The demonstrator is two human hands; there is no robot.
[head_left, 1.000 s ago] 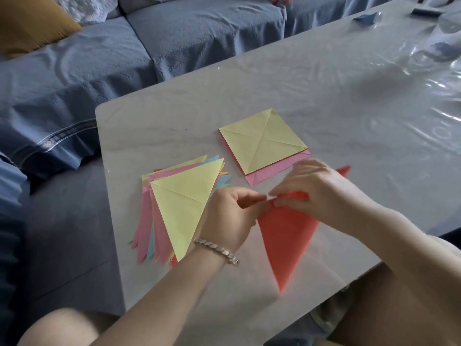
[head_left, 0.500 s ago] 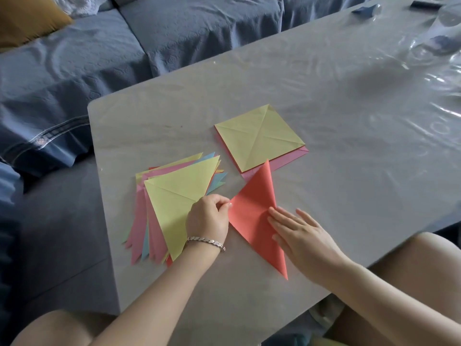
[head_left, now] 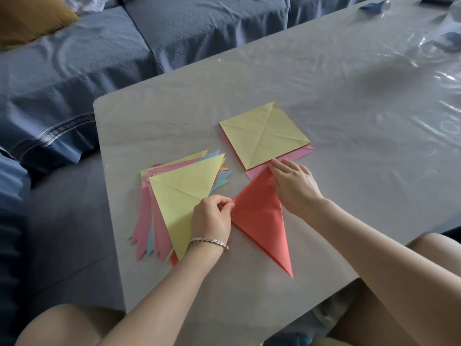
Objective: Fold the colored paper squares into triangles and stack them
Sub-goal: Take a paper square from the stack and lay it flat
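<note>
Left hand (head_left: 212, 218) pinches the red triangle (head_left: 259, 221) at its nine-o'clock corner; right hand (head_left: 293, 187), fingers straight, presses its one-o'clock edge on the worktop (head_left: 349, 116), triangle stack (head_left: 179, 196) at nine o'clock.

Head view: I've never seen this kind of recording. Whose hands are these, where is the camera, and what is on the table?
There is no machine here. A person works with two bare hands, filmed by one wide camera worn on the head, looking down. On the grey table lie a fanned pile of folded triangles, yellow on top, and a stack of flat squares, also yellow on top. Between them lies a red triangle. The left hand, wearing a bracelet, pinches its left corner. The right hand presses flat, fingers straight, along its right edge. A blue sofa stands behind.
</note>
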